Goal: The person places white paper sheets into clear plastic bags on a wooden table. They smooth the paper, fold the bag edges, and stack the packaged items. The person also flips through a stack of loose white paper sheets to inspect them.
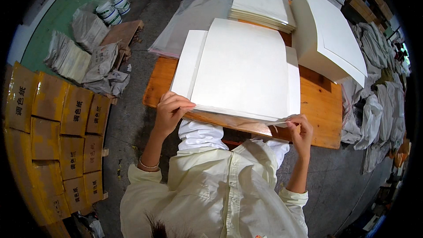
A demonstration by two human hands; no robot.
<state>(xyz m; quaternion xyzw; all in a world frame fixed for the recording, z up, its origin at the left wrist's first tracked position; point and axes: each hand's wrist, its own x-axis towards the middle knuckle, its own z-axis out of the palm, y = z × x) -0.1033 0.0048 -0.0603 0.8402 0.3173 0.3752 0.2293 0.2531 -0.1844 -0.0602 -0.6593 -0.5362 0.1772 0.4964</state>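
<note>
Presently, a large stack of white sheets (242, 68) lies on the near part of a wooden table (319, 121), directly before the person, its narrower upper sheets leaving strips of wider sheets uncovered at left and right. The left hand (171, 108) is at the near left corner of this stack, fingers bent and thumb drawn close to them; whether the tips grip the paper or only rest on it cannot be told. The right hand (301, 130) is at the near right corner, thumb and forefinger pinched on the edge of a clear film (249, 121) that runs along the front of the stack. Beyond, on the same table, stands a second pile of sheets (263, 4), with a clear plastic sheet (194, 20) to its left and large bent white sheets (328, 39) to its right. Taped cardboard boxes (46, 101) are stacked to the person's left; two white buckets (108, 12) stand farther off near the green wall (50, 20).
</note>
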